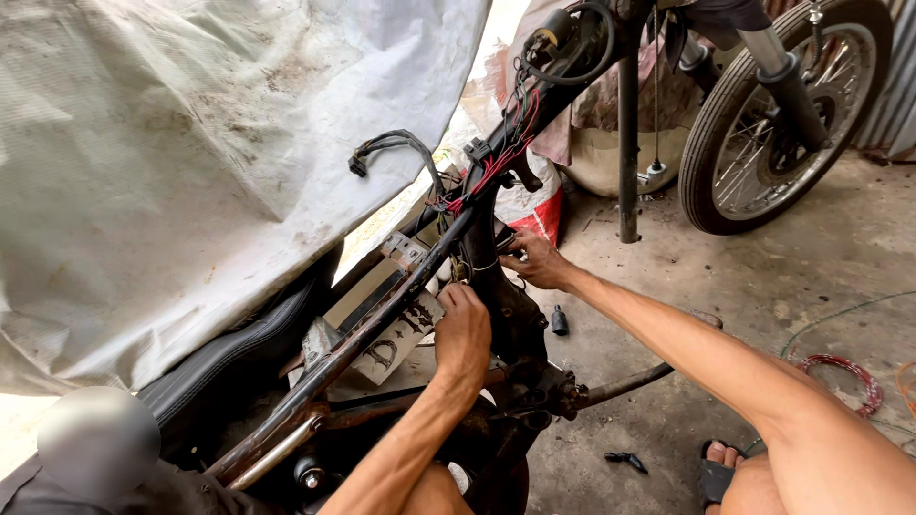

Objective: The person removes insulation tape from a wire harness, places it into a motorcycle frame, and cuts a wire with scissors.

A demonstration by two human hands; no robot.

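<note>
The left hand (pixel 463 334) rests knuckles-up against the bare motorcycle frame (pixel 382 329), its fingers curled onto the frame's central tube; whether that grip is clenched on something small cannot be told, since the fingertips are hidden. The right hand (pixel 539 259) reaches in from the other side, fingertips pinched at the same joint just below the wiring harness (pixel 491 167), apparently steadying or working a small part too hidden to name. The two hands bracket the tube, which probably keeps the work braced from both sides.

The rusty frame runs diagonally from the lower left up to the steering head. Red and black wires trail along it, with a loose connector (pixel 361 162) hanging free. A dirty tarpaulin (pixel 191 162) crowds the left side. To the right the concrete floor (pixel 811 248) gives open room, bounded by a spoked wheel (pixel 778 105) and a coil of red wire (pixel 844 377).
</note>
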